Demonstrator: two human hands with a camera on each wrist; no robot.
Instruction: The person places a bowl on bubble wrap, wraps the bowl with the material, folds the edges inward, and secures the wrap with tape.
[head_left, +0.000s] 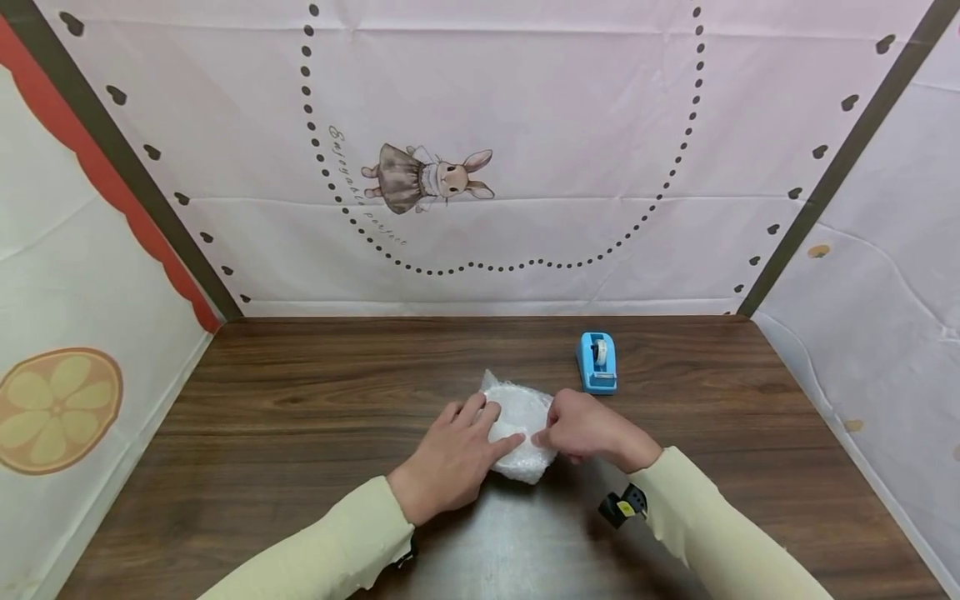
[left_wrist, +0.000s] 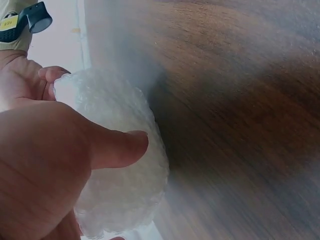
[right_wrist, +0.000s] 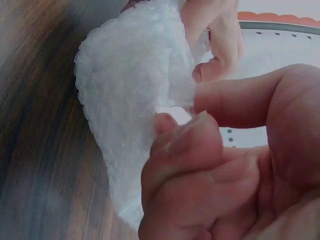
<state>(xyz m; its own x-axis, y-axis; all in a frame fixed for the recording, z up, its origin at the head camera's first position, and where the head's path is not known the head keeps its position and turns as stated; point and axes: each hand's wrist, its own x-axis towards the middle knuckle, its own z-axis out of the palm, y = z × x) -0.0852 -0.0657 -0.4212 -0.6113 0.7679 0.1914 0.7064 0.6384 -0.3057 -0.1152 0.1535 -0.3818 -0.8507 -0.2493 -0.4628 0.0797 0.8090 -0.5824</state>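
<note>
A bundle of clear bubble wrap [head_left: 517,410] lies on the table between both hands; whatever it wraps cannot be made out. My left hand [head_left: 448,462] holds it from the left, its thumb [left_wrist: 117,147] pressed along the wrap and its fingers over the far left side. From the right, my right hand [head_left: 591,427] pinches the edge of the wrap with curled fingers. Up close in the right wrist view, the bubble wrap [right_wrist: 117,95] reaches in between the thumb and forefinger of the right hand [right_wrist: 215,170].
A blue tape dispenser [head_left: 597,367] with a roll in it stands behind the right hand. The dark wooden table [head_left: 315,375] is enclosed by printed cloth walls [head_left: 525,108] at the back and both sides. A black wrist device [head_left: 624,506] hangs below the right cuff.
</note>
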